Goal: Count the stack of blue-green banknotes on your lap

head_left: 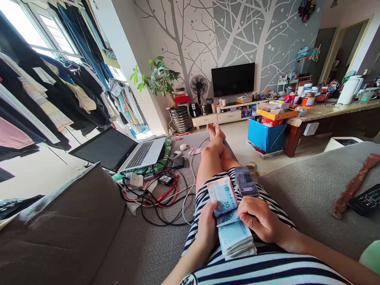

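I sit on a grey sofa (311,190) with my legs stretched out, in a striped garment. My left hand (208,225) holds a banknote (224,196) marked 10, lifted from a stack of banknotes (236,239) that lies on my lap. My right hand (261,219) rests on top of that stack and pins it down with the fingers. Just beyond my hands a phone (247,189) lies on my thigh.
An open laptop (118,152) sits to the left on the sofa, with tangled cables (157,194) and chargers beside it. A remote (366,200) and a brown strip lie at right. Clothes hang left; a TV (233,79), fan and cluttered counter stand beyond.
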